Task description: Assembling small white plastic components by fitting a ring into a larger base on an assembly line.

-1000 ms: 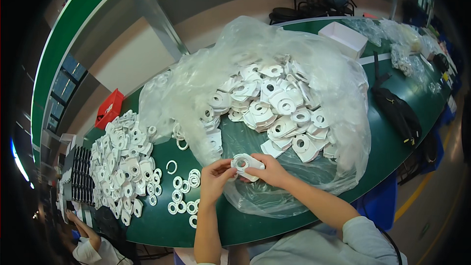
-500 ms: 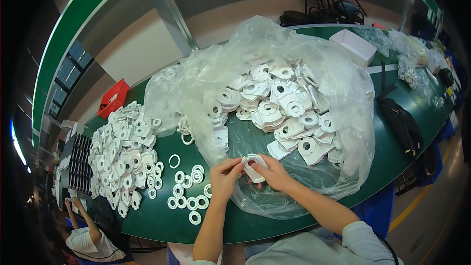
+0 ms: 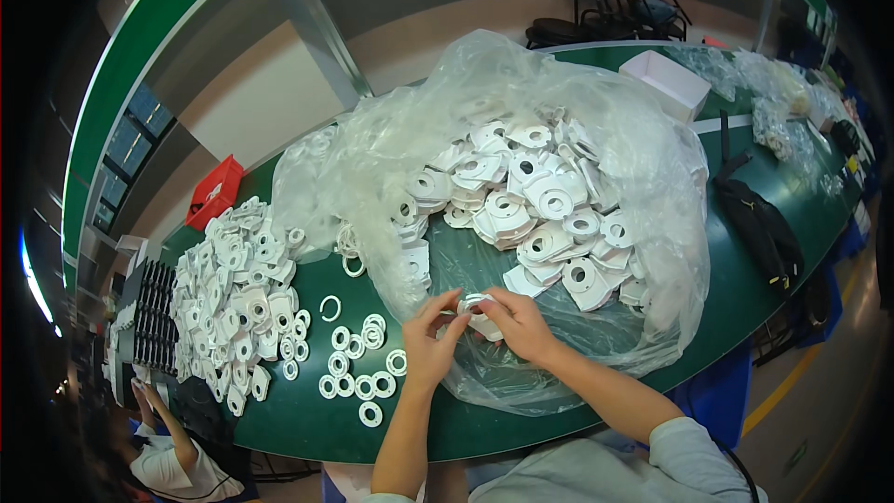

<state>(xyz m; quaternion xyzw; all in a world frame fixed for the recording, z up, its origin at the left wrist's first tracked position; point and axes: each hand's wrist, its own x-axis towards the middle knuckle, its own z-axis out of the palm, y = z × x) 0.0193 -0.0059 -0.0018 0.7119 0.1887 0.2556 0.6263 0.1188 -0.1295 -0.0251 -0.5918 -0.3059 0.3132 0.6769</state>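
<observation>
Between my two hands, above the front part of the clear plastic bag (image 3: 521,396), is a white plastic part (image 3: 482,324) with a round opening. My right hand (image 3: 520,324) grips it from the right, thumb across its top. At its upper left edge, my left hand (image 3: 436,337) pinches with thumb and fingertips; the fingers partly cover the piece. Behind my hands, a heap of similar white parts (image 3: 559,200) lies on the open bag. Several loose white rings (image 3: 371,413) lie on the table to the left of my left forearm.
A second heap of white parts (image 3: 237,298) covers the green table (image 3: 317,433) at left, near a red bin (image 3: 214,192) and black racks (image 3: 152,312). Another person (image 3: 177,452) works at far left. A white box (image 3: 666,84) and black bag (image 3: 759,228) are to the right.
The white part has tilted between my hands, and its opening shows less. My left fingers have shifted along its upper edge. The other person's arms have moved slightly.
</observation>
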